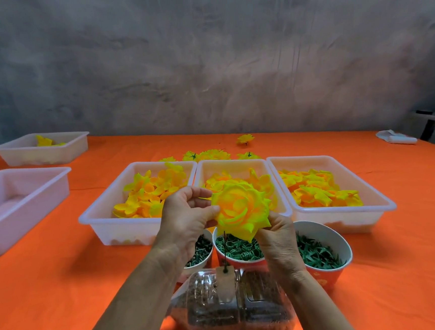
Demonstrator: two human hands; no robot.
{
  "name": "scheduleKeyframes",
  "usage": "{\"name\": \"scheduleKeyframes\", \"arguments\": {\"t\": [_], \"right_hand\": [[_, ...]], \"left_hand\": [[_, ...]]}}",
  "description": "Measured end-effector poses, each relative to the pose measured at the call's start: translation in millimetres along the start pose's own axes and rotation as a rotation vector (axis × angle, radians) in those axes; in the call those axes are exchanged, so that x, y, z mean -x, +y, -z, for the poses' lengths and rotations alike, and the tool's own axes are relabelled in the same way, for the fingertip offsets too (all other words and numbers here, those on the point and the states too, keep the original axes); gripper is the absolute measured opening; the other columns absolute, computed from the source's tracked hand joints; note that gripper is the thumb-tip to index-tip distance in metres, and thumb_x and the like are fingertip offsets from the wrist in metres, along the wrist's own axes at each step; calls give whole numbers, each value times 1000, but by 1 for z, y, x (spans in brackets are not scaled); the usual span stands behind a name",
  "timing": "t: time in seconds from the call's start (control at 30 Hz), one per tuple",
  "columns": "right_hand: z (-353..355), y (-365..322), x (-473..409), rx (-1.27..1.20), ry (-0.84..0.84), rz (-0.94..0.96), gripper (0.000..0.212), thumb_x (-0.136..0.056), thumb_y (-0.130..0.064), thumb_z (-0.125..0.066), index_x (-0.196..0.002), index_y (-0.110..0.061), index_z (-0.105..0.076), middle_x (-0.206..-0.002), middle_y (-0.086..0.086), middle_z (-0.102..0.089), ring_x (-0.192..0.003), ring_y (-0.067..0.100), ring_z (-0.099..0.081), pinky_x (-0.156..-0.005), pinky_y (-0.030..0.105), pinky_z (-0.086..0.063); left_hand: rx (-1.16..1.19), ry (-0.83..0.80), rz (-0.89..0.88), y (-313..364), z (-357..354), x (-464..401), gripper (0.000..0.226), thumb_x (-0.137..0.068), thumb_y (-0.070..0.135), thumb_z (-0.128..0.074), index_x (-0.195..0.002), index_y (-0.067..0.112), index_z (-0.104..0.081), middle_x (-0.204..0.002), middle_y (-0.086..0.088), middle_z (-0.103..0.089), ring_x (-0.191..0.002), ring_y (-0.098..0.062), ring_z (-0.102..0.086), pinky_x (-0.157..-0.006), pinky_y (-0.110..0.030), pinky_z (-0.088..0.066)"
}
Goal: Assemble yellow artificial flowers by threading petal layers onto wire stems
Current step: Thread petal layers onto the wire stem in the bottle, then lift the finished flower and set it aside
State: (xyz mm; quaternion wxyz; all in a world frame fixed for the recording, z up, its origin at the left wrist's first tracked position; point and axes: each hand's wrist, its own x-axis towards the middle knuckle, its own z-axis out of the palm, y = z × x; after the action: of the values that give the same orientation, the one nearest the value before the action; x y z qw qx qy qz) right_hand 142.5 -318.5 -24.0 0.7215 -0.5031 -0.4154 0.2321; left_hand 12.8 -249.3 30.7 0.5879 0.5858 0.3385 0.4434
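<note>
clear box [231, 311] nearest | cups [323, 247] behind | hands [186, 217] hold flower [241, 207]

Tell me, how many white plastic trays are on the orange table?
5: three side by side behind the hands, left, middle, right; two at far left, near and far.

Bright, even light (soft shadows), mild wide-angle bending at edges, slightly soft focus

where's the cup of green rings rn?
Head view, centre: the red paper cup of green rings sits between two other cups, behind the clear plastic box, under the yellow flower.
</note>
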Motion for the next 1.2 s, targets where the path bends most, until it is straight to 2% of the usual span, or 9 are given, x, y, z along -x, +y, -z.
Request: {"name": "scheduleKeyframes", "arguments": {"t": [0.07, 0.17, 0.3, 0.43, 0.53, 0.7, 0.9, 1.0, 1.2], "right_hand": [[1, 2, 0, 18, -13, 29, 29, -74, 10, -70, -80, -18, -75, -79, -1, -75, -76, 14, -66, -70, 29, -57], [1, 3, -1, -5, -18, 37, 29, -75, 11, -68, -79, -17, -74, -79, 0, -75, -74, 12, -65, -68, 27, -56], [0, 3, -3, -47, 1, 5, 24, -77, 6, -70, -85, -15, -74, -84, 4, -75, -82, 17, -68, -75, 33, -58], [-1, 7, -2, -15, 15, -2, 25, -78, 5, -70, -83, -19, -74, -83, 3, -75, -80, 18, -66, -75, 35, -56], [-1, 8, -3, -16, 26, -6, 24, -78, 4, -70, -83, -19, -74, -84, 2, -75, -81, 17, -67, -75, 32, -56], [-2, 7, -3, -32, 37, -4, 24, -78, 5, -70, -82, -19, -73, -81, -1, -75, -78, 12, -68, -69, 22, -55], [-1, 9, -4, -48, 26, -7, 17, -76, 1, -72, -86, -13, -73, -86, 4, -75, -82, 18, -67, -74, 29, -56], [-2, 10, -3, -46, 34, -9, 19, -77, 1, -71, -86, -15, -74, -86, 4, -75, -82, 19, -66, -74, 30, -56], [1, 9, -2, -4, 2, 47, 19, -75, 4, -72, -81, -14, -74, -83, 1, -75, -79, 11, -70, -69, 20, -53]], "left_hand": [[-15, 12, -27, -1, 0, -1, 27, -75, -14, -67, -82, 11, -61, -69, -5, -58, -60, -14, -59, -46, -19, -49], [-39, 25, -58, -1, 0, -1, 28, -77, -15, -65, -82, 13, -62, -70, -2, -60, -59, -10, -60, -45, -18, -48], [19, 36, -23, -3, -1, -1, 24, -78, -11, -66, -84, 12, -62, -76, -6, -59, -63, -15, -59, -44, -19, -48], [22, 49, 15, -5, -2, -2, 19, -81, -6, -67, -85, 11, -60, -77, -6, -57, -49, -10, -57, -41, -19, -47], [32, 55, 27, -4, -3, -4, 16, -81, -3, -68, -84, 9, -59, -76, -7, -57, -40, -8, -54, -39, -19, -47], [83, 46, 63, -2, -3, -4, 18, -75, 1, -73, -86, 4, -59, -73, -10, -58, -40, -9, -56, -39, -19, -48], [51, -44, 149, 1, 1, -3, 27, -70, 12, -79, -86, 6, -58, -59, -4, -64, -40, -11, -57, -38, -21, -48], [36, -67, 173, 3, 3, -2, 27, -71, 8, -78, -88, 6, -57, -54, -2, -65, -41, -11, -58, -38, -20, -47], [12, -48, 126, 2, 6, -5, 17, -76, -5, -71, -85, 6, -62, -48, 2, -57, -40, -9, -56, -42, -23, -52]]}}
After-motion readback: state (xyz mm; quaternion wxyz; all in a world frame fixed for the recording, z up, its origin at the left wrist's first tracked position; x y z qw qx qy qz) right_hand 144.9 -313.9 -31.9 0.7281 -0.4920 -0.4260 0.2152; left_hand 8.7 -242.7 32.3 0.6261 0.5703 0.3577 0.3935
